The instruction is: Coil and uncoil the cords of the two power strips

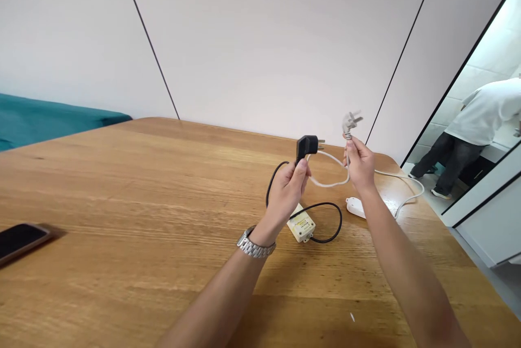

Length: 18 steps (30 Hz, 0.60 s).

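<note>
My left hand (288,188) is closed around the cord end of a black power plug (306,147), its prongs pointing right. A black cable (340,220) loops down from it to a cream-coloured box (301,226) with a yellowish label, lying on the table under my left hand. To the right, my right hand (360,163) pinches a white power plug (350,123) just below its head, prongs also facing right. Its white cord (325,184) curls between the hands. A white device (355,207), perhaps a power strip, lies partly hidden behind my right forearm.
The wooden table (142,201) meets a pale panelled wall (264,38). A phone (22,240) lies at the left edge, and a teal seat (52,120) stands beyond it. A small white scrap (352,317) is near the front. Through a doorway at right, a person (468,125) bends over.
</note>
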Tool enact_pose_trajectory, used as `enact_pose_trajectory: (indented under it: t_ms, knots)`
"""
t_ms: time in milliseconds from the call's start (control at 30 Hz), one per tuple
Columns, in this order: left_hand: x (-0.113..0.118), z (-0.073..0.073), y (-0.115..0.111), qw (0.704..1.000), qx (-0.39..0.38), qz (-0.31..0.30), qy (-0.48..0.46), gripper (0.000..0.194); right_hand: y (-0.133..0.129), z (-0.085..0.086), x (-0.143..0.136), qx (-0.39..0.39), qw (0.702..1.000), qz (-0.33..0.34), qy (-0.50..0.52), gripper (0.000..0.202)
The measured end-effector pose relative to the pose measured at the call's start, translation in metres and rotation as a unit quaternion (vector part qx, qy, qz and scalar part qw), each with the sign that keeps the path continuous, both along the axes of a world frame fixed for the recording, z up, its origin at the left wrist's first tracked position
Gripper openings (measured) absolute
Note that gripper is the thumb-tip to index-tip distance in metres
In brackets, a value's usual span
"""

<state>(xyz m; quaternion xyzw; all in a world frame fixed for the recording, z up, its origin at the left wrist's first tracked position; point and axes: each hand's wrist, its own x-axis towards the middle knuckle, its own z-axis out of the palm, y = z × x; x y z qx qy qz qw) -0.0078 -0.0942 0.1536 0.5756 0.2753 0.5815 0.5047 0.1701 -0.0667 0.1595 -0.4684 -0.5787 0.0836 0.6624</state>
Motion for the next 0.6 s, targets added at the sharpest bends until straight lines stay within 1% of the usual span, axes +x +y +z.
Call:
enact_pose_trajectory:
  t_ms: [33,67,100,167,233,300,333,400,467,533,567,600]
  knots:
    - [0.005,0.001,-0.001,0.999,0.028,0.029,-0.006,0.039,-0.013,0.007,-0.012,0.025,0.999,0.018,0.017,0.043]
    - [0.011,0.003,-0.004,0.998,0.048,0.047,-0.014,0.037,-0.025,0.012,-0.024,0.047,0.998,0.018,0.026,0.039]
    - [0.016,0.005,-0.007,0.997,0.056,0.049,-0.025,0.037,-0.035,0.014,-0.035,0.054,0.998,0.019,0.029,0.037]
    - [0.025,0.008,-0.015,0.998,0.033,0.017,-0.054,0.038,-0.049,0.012,-0.056,0.073,0.996,-0.001,0.05,0.035]
    - [0.029,0.011,-0.022,0.997,-0.008,-0.016,-0.078,0.04,-0.056,0.008,-0.072,0.08,0.994,-0.032,0.061,0.038]
    - [0.028,0.013,-0.028,0.994,-0.04,-0.018,-0.097,0.04,-0.06,0.003,-0.084,0.067,0.996,-0.038,0.04,0.044]
    - [0.027,0.014,-0.03,0.994,-0.047,-0.01,-0.102,0.039,-0.062,0.001,-0.089,0.056,0.998,-0.022,0.021,0.048]
    - [0.021,0.019,-0.034,0.992,-0.052,0.003,-0.112,0.038,-0.064,-0.003,-0.098,0.041,0.998,0.039,0.007,0.057]
    - [0.013,0.028,-0.038,0.989,-0.051,-0.002,-0.137,0.037,-0.063,-0.009,-0.107,0.035,0.991,0.121,0.044,0.071]
    - [0.002,0.043,-0.04,0.982,-0.053,-0.023,-0.177,0.035,-0.061,-0.019,-0.116,0.013,0.971,0.218,0.093,0.084]
    - [-0.004,0.052,-0.041,0.979,-0.055,-0.035,-0.193,0.033,-0.06,-0.027,-0.121,-0.02,0.956,0.274,0.101,0.086]
    - [-0.01,0.062,-0.042,0.977,-0.057,-0.045,-0.2,0.031,-0.059,-0.035,-0.125,-0.068,0.937,0.328,0.096,0.083]
